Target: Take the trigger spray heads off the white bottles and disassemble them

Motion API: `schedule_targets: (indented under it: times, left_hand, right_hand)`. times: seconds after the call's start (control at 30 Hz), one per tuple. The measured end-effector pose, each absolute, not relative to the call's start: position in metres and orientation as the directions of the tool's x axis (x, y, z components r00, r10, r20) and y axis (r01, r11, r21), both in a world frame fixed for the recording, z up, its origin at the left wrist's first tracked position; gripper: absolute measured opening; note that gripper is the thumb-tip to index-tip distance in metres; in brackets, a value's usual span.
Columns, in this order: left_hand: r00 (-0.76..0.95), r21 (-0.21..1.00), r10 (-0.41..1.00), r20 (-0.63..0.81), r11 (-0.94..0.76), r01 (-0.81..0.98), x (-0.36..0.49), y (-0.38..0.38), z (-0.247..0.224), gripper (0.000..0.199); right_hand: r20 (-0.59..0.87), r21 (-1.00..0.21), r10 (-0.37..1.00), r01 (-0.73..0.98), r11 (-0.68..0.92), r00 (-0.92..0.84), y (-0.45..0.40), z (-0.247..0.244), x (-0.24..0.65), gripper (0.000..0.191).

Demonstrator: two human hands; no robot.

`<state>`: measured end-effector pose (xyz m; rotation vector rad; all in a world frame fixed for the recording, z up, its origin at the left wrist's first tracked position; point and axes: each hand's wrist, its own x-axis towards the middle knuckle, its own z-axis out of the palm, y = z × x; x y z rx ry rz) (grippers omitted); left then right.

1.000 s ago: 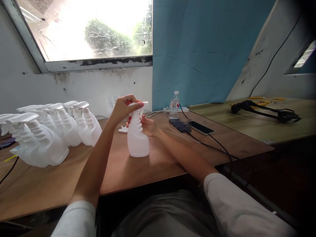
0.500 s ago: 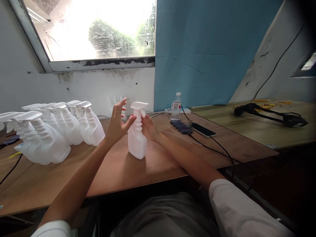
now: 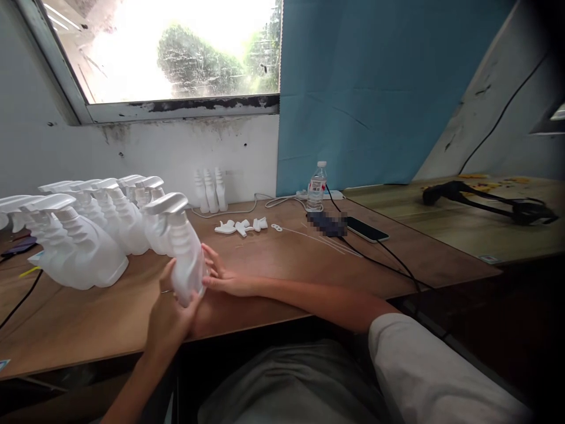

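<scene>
A white spray bottle with its trigger head on stands slightly tilted between my two hands. My left hand is wrapped round the bottle's lower left side, thumb and fingers against it. On the other side, my right hand presses its fingers to the bottle's right wall. Just left of it, a group of finished-looking white spray bottles stands close together. Further back lie loose white trigger heads, beside small white rings and thin white tubes.
Against the wall stand three white bottles without heads. At the back right are a clear water bottle, a phone and black cables. A black strap-like object lies on the side table. The wooden table's front edge runs near my lap.
Both hands have brought the spray bottle left and nearer to me, towards the group. My left hand has dropped from beside its neck to its lower body. The loose parts behind are now uncovered.
</scene>
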<state>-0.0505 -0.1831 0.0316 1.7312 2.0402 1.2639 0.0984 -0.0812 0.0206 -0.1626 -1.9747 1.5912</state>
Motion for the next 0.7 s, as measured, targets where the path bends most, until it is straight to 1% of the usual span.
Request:
schedule_targets:
  times: [0.07,0.17,0.27,0.33,0.43,0.53,0.63,0.7]
  left_hand:
    - [-0.41,0.645,0.835,0.367,0.09,0.759,-0.074,-0.19,0.036,0.076]
    - [-0.507,0.572,0.762,0.403,0.222,0.79,-0.115,-0.191,0.042,0.075]
    - [-0.5,0.519,0.69,0.524,0.206,0.829,-0.149,-0.185,0.048,0.075]
    - [-0.481,0.493,0.674,0.56,0.195,0.848,-0.164,-0.179,0.051,0.078]
    - [-0.492,0.448,0.67,0.556,0.256,0.856,-0.175,-0.17,0.057,0.082]
    - [-0.514,0.424,0.665,0.541,0.312,0.85,-0.177,-0.162,0.061,0.081]
    - [-0.5,0.42,0.687,0.527,0.301,0.856,-0.179,-0.157,0.063,0.081]
    - [-0.466,0.396,0.692,0.551,0.275,0.876,-0.183,-0.154,0.061,0.083]
  right_hand:
    - [0.295,-0.939,0.379,-0.193,0.283,-0.877,-0.084,0.016,0.1,0.103]
    - [0.267,-0.908,0.35,-0.113,0.405,-0.898,-0.087,0.015,0.104,0.095]
    - [0.269,-0.879,0.364,-0.072,0.472,-0.892,-0.088,0.017,0.107,0.088]
    - [0.275,-0.874,0.375,-0.068,0.482,-0.885,-0.088,0.017,0.108,0.085]
    - [0.293,-0.868,0.378,-0.079,0.49,-0.878,-0.085,0.015,0.108,0.082]
    - [0.32,-0.865,0.37,-0.11,0.489,-0.872,-0.082,0.009,0.106,0.078]
    - [0.339,-0.871,0.359,-0.146,0.469,-0.87,-0.079,0.004,0.104,0.075]
    - [0.34,-0.877,0.358,-0.156,0.455,-0.869,-0.077,0.002,0.102,0.074]
